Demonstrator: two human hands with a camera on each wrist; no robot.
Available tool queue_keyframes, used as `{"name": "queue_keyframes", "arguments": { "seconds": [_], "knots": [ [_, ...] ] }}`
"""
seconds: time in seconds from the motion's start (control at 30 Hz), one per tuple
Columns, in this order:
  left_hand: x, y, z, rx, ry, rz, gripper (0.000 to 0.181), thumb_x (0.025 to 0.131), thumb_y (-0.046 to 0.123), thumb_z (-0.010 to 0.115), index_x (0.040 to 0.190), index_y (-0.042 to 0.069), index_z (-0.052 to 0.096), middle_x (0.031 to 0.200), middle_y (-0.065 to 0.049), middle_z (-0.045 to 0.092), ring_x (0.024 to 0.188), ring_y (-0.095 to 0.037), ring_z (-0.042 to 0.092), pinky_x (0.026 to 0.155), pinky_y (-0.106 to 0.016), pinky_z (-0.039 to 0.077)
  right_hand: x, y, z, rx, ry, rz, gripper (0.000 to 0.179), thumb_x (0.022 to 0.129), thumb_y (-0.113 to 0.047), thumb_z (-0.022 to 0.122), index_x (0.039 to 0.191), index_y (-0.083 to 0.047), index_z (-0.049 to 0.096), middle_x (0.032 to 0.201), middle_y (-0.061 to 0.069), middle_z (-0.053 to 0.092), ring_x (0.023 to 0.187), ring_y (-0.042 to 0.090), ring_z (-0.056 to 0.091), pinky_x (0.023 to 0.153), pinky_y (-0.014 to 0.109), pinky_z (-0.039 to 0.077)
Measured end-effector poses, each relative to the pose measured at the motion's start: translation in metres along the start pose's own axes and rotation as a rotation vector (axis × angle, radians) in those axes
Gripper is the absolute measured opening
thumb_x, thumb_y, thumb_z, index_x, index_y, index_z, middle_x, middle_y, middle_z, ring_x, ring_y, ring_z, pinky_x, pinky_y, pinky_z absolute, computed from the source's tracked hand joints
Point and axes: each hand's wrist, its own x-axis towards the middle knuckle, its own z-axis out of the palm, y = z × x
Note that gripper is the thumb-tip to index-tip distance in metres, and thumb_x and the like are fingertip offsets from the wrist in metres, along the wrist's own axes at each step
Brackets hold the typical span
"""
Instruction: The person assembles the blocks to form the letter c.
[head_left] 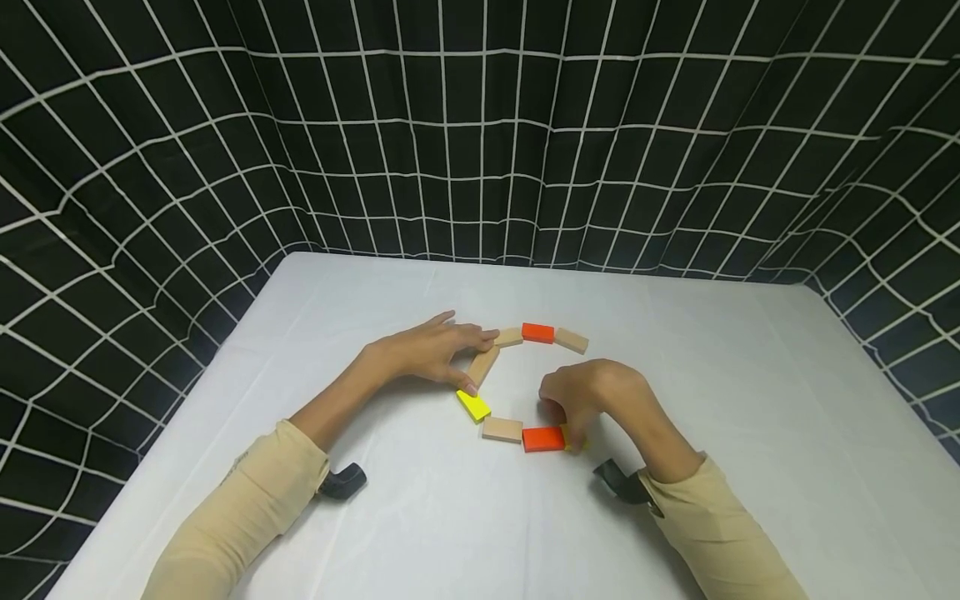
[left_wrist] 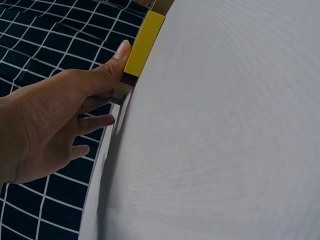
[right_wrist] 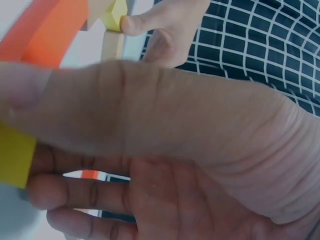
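Observation:
On the white table, wooden blocks form an open ring. At its left side, my left hand (head_left: 432, 350) pinches a plain wooden block (head_left: 483, 365) by its ends, thumb at the near end and index finger at the far end. The thumb also lies against a yellow block (head_left: 473, 406), whose side shows in the left wrist view. My right hand (head_left: 592, 390) grips a second yellow block (right_wrist: 14, 157) between thumb and fingers. This block sits at the right end of a red block (head_left: 543, 439), largely hidden by the fingers in the head view.
Another plain block (head_left: 502, 429) joins the near red and left yellow blocks. Along the far arc lie a plain block (head_left: 510, 337), a red block (head_left: 537, 332) and a plain block (head_left: 572, 340). Dark cloth with a white grid (head_left: 480, 142) surrounds the table (head_left: 420, 533).

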Motion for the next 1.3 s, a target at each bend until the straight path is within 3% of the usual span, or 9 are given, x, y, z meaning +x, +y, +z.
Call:
{"name": "queue_keyframes", "arguments": {
  "seconds": [0.37, 0.57, 0.8, 1.0, 1.3],
  "knots": [
    [0.005, 0.001, -0.002, 0.072, 0.007, 0.025, 0.083, 0.087, 0.058, 0.078, 0.154, 0.016, 0.053, 0.168, 0.001, 0.043, 0.16, -0.022, 0.033, 0.135, -0.061, 0.006, -0.02, 0.029, -0.015, 0.048, 0.089, -0.015, 0.02, 0.089, -0.029, 0.076, 0.103, -0.021, 0.064, 0.092, -0.002, 0.064, 0.09, 0.017, 0.057, 0.075, 0.033, 0.05],
    [0.004, 0.002, -0.002, 0.097, 0.011, 0.028, 0.084, 0.086, 0.061, 0.076, 0.154, 0.018, 0.053, 0.167, 0.003, 0.045, 0.16, -0.024, 0.034, 0.134, -0.064, 0.007, -0.029, 0.043, -0.019, 0.116, 0.119, -0.02, 0.015, 0.092, -0.025, 0.067, 0.106, -0.021, 0.063, 0.09, 0.0, 0.06, 0.089, 0.017, 0.055, 0.073, 0.032, 0.045],
    [0.005, 0.002, -0.002, 0.106, 0.043, 0.036, 0.086, 0.086, 0.063, 0.076, 0.156, 0.019, 0.051, 0.165, 0.004, 0.048, 0.159, -0.024, 0.036, 0.134, -0.063, 0.008, -0.034, 0.049, -0.021, 0.149, 0.133, -0.014, 0.021, 0.093, -0.024, 0.064, 0.112, -0.019, 0.062, 0.089, 0.001, 0.056, 0.089, 0.017, 0.054, 0.073, 0.032, 0.042],
    [0.005, 0.004, -0.001, 0.088, 0.033, 0.035, 0.089, 0.085, 0.063, 0.077, 0.157, 0.019, 0.048, 0.164, 0.002, 0.048, 0.159, -0.025, 0.036, 0.134, -0.062, 0.008, -0.035, 0.051, -0.019, 0.154, 0.131, -0.029, 0.022, 0.094, -0.023, 0.064, 0.115, -0.017, 0.061, 0.093, 0.002, 0.058, 0.09, 0.018, 0.054, 0.073, 0.032, 0.042],
    [0.003, 0.004, -0.001, 0.091, 0.04, 0.029, 0.089, 0.085, 0.064, 0.076, 0.157, 0.02, 0.049, 0.165, 0.003, 0.047, 0.16, -0.025, 0.034, 0.134, -0.063, 0.007, -0.034, 0.054, -0.019, 0.162, 0.137, -0.024, 0.032, 0.096, -0.026, 0.067, 0.126, -0.019, 0.061, 0.108, 0.005, 0.066, 0.098, 0.021, 0.059, 0.081, 0.041, 0.052]
  ]
}}
